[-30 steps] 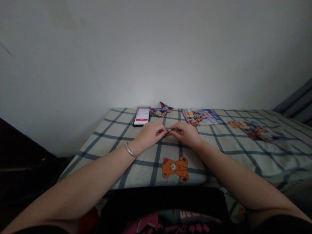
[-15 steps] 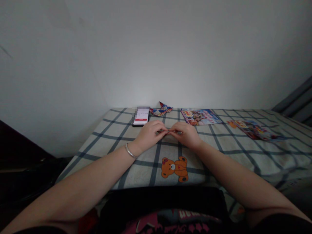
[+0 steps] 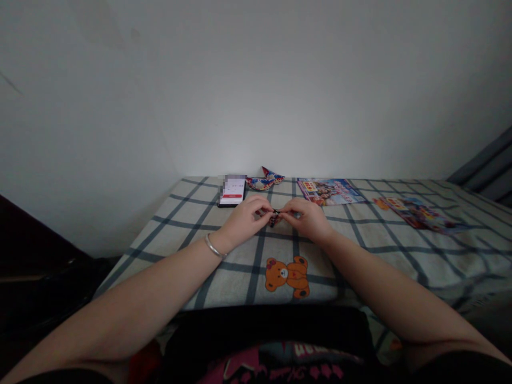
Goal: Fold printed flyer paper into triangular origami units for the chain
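Left hand & right hand sit a touch higher than 0.5 s ago; small folded paper now peeks out btwn them.
Each grip is narrow, fingertips pinching one end of the paper, which hangs right btwn the two grips, just off the bed. Risk, imo: the piece is tiny & held by its edges only, so uneven pull from either side could tear it or pop it loose onto the bed. Phone lies just beyond the left grip, printed sheet beyond the right; a wide wrist swing could nudge either.
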Demonstrator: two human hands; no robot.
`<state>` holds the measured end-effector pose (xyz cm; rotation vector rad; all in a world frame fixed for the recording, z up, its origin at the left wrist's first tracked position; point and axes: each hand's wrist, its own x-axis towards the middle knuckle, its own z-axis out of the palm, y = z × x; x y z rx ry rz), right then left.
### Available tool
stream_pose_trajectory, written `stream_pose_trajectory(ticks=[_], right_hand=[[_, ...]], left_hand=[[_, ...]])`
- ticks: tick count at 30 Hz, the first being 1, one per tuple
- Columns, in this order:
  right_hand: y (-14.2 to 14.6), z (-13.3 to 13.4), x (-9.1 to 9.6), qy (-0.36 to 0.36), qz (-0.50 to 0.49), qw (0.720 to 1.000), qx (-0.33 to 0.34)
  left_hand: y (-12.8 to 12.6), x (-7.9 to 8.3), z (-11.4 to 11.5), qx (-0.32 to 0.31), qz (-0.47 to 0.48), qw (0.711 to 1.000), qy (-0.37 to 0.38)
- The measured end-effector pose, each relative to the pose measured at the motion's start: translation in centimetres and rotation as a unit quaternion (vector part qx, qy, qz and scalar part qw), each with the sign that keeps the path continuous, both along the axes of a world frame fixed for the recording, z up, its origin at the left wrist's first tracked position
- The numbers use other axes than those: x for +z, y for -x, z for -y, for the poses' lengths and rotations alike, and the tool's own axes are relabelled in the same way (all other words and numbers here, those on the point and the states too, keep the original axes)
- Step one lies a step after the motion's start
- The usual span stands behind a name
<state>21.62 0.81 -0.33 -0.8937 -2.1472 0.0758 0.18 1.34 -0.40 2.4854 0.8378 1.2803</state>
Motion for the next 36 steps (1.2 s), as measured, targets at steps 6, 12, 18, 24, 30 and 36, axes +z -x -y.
stream_pose_trajectory(ticks=[6, 12, 18, 24, 30, 36], right_hand=[[-0.3, -0.4, -0.2, 0.055, -0.022, 0.998, -0.013], [0.0, -1.0, -0.9, 0.142, -0.047, 0.987, -0.056], [0.4, -0.5, -0.4, 0.101, -0.015, 0.994, -0.028], [0.3, 0.1, 0.2, 0.076, 0.055, 0.992, -0.079], [-0.1, 0.0, 0.5, 0.095, 0.07, 0.985, -0.127], [-0.9, -0.5, 0.5, 0.138, 0.088, 0.982, -0.095]], left_hand=[[0.1, -0.4, -0.6, 0.015, 0.015, 0.999, 0.027], [0.3, -0.6, -1.1, 0.017, -0.012, 0.998, 0.064], [0.2, -0.8, -1.2, 0.009, -0.035, 0.997, 0.061], [0.1, -0.7, -1.0, 0.017, -0.053, 0.996, 0.064], [0.3, -0.1, -0.4, 0.079, -0.108, 0.988, 0.079], [0.3, 0.0, -0.4, 0.154, -0.16, 0.973, 0.071]])
